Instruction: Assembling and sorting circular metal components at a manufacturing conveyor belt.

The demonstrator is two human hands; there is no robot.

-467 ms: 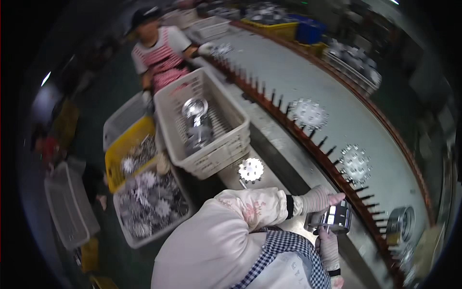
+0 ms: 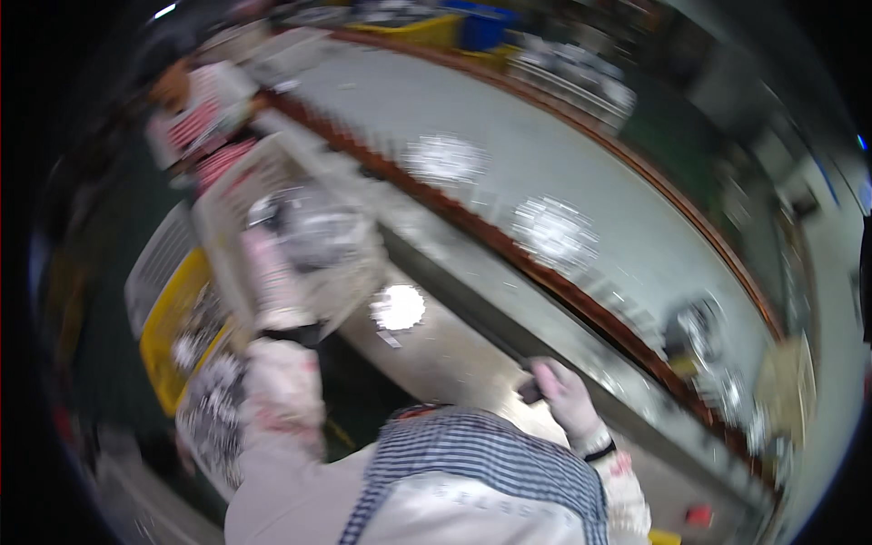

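My left hand (image 2: 271, 277), in a striped glove, reaches over the near side of the white plastic crate (image 2: 350, 286). Its fingertips are beside the shiny metal cylinders (image 2: 313, 227) inside. Motion blur hides whether the fingers grip one. Above the metal bench, my gloved right hand (image 2: 565, 400) is closed around a small dark block-like object (image 2: 530, 386), whose kind I cannot make out. A bright, round, toothed-edged metal piece (image 2: 398, 307) lies on the bench between my hands.
A pale conveyor belt (image 2: 627, 213) with a brown spiked edge runs diagonally, carrying toothed metal discs (image 2: 554, 232) and a metal ring (image 2: 695, 331). A yellow crate (image 2: 163, 327) and a bin of metal pieces (image 2: 213, 400) stand left. A co-worker (image 2: 204, 118) is behind the white crate.
The shiny cylinder both hands held over the bench is gone from there. My left hand has swung left into the white crate. My right hand now has the dark object. The view has shifted right.
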